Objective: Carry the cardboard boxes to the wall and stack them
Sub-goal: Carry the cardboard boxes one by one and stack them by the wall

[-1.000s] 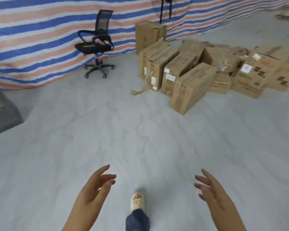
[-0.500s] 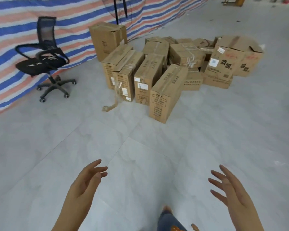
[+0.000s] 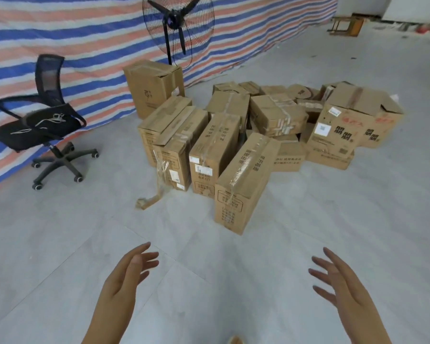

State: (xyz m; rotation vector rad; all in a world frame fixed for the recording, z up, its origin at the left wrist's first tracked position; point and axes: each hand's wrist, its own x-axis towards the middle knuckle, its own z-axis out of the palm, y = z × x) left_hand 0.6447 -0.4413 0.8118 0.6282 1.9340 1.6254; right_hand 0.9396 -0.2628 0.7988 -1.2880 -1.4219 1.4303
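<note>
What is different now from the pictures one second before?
The person has walked closer to the boxes, which now look larger and nearer; the fan has come fully into view. Left hand and right hand stay open and empty. Boxes and chair have not moved.

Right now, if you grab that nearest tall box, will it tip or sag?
The nearest box stands narrow end down and apart from the row, so it may tip sideways. Its sides look flat, so probably stiff. The glossy tape could be slippery.
</note>
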